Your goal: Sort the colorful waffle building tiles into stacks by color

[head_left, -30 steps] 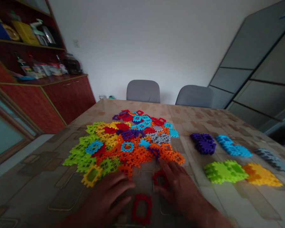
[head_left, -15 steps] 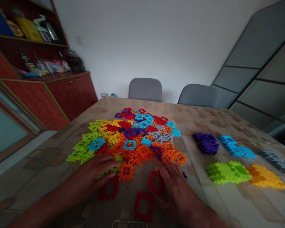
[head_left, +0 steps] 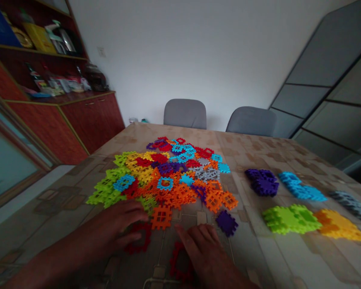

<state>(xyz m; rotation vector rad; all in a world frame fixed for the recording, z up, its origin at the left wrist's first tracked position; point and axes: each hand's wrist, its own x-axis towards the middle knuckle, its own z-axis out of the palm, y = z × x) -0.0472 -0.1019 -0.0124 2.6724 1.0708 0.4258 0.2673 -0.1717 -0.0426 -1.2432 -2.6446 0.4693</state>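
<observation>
My left hand [head_left: 124,224] reaches in from the left, fingers and thumb apart, over a red square frame piece [head_left: 147,240] that it partly covers. An orange window-shaped piece [head_left: 161,217] lies flat just beyond its fingertips. My right hand [head_left: 203,251] is palm down with its fingers curled and its thumb stretched forward. It closes over a red frame piece [head_left: 175,263], whose left side shows; what lies under the palm is hidden. To the right of this hand rests a dark purple square tile [head_left: 227,222].
A heap of toothed plastic pieces [head_left: 168,192] in many colours covers the table's middle. At right stand sorted stacks: purple [head_left: 263,184], blue [head_left: 302,186], green [head_left: 291,218], yellow [head_left: 341,224] and grey [head_left: 350,204]. Two grey chairs [head_left: 185,113] are behind the table [head_left: 258,150].
My right hand has moved left and nearer me, its fingers now curled. The purple tile is uncovered, and the upper red frame piece by that hand no longer shows. My left hand has barely moved.
</observation>
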